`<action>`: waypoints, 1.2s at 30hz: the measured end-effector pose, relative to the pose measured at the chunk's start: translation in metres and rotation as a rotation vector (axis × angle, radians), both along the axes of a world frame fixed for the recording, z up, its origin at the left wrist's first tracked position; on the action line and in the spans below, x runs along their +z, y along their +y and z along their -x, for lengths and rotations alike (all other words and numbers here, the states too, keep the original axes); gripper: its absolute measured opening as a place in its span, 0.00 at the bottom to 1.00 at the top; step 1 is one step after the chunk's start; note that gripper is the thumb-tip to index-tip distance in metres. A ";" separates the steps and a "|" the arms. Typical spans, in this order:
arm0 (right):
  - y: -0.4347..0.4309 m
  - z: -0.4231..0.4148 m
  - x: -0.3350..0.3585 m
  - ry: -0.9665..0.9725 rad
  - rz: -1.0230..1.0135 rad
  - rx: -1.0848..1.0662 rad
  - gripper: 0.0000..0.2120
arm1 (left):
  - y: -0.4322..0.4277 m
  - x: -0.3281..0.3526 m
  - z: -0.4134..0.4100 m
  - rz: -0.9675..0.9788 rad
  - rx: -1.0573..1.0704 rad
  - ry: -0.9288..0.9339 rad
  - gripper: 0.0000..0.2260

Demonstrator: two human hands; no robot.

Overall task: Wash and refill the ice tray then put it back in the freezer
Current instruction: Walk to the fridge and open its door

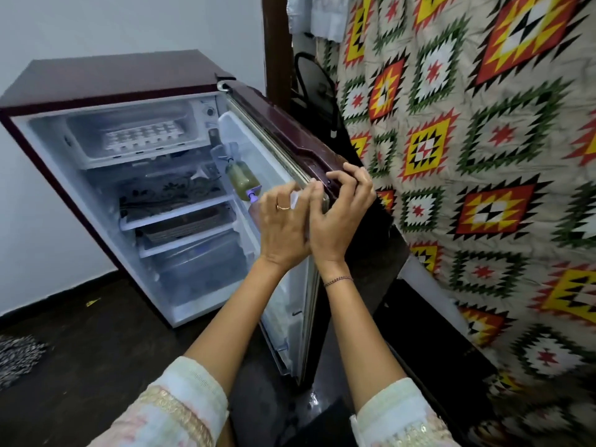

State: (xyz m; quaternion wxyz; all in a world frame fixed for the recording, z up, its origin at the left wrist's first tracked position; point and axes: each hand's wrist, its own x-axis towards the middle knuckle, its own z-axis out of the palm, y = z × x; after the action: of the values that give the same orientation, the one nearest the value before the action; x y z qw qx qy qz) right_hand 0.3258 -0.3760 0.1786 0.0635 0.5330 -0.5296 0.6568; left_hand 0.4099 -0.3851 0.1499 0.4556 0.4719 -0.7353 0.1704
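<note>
A small fridge with a glossy maroon shell and a white plastic interior stands open on a dark floor. The white ice tray, a grid of square cells, lies flat in the frosted freezer compartment along the top edge of the cabinet, well apart from both hands, up and to their left. The right grip curls its fingers over the free edge of the door and holds it. The left grip, wearing a gold ring, reaches the door's inner edge just beside it; whether it clasps anything I cannot tell. A cloudy greenish bottle sits in the door shelf
</note>
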 end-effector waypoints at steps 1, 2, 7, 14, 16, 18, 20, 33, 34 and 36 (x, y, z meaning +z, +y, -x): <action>-0.004 0.009 -0.001 -0.006 0.003 0.008 0.08 | -0.007 0.003 0.007 0.027 -0.064 -0.002 0.20; -0.008 0.017 -0.001 -0.010 0.004 0.016 0.08 | -0.014 0.007 0.014 0.038 -0.146 -0.011 0.19; -0.031 0.062 -0.001 -0.016 -0.010 0.073 0.09 | -0.045 0.013 0.052 -0.091 -0.400 0.004 0.21; -0.068 0.115 0.000 0.029 -0.023 0.065 0.12 | -0.080 0.005 0.104 -0.067 -0.352 -0.009 0.25; -0.078 0.128 0.000 0.021 -0.045 0.070 0.14 | -0.088 0.003 0.117 -0.069 -0.343 -0.004 0.25; -0.088 0.140 -0.002 0.032 -0.062 0.068 0.14 | -0.097 0.003 0.130 -0.079 -0.334 -0.008 0.26; -0.098 0.154 -0.002 0.044 -0.074 0.073 0.13 | -0.106 0.003 0.141 -0.096 -0.317 -0.018 0.26; -0.138 0.192 -0.001 0.025 -0.085 0.093 0.14 | -0.132 0.009 0.176 -0.178 -0.273 -0.070 0.28; -0.139 0.192 -0.001 0.026 -0.082 0.089 0.13 | -0.132 0.010 0.175 -0.182 -0.278 -0.073 0.27; -0.139 0.192 -0.002 0.027 -0.071 0.082 0.13 | -0.131 0.011 0.171 -0.194 -0.295 -0.070 0.24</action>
State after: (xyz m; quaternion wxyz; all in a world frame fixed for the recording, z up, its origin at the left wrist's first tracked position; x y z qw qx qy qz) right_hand 0.1339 -0.5155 0.1769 0.0248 0.5651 -0.5293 0.6324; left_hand 0.2388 -0.5166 0.1611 0.4023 0.3942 -0.8250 0.0463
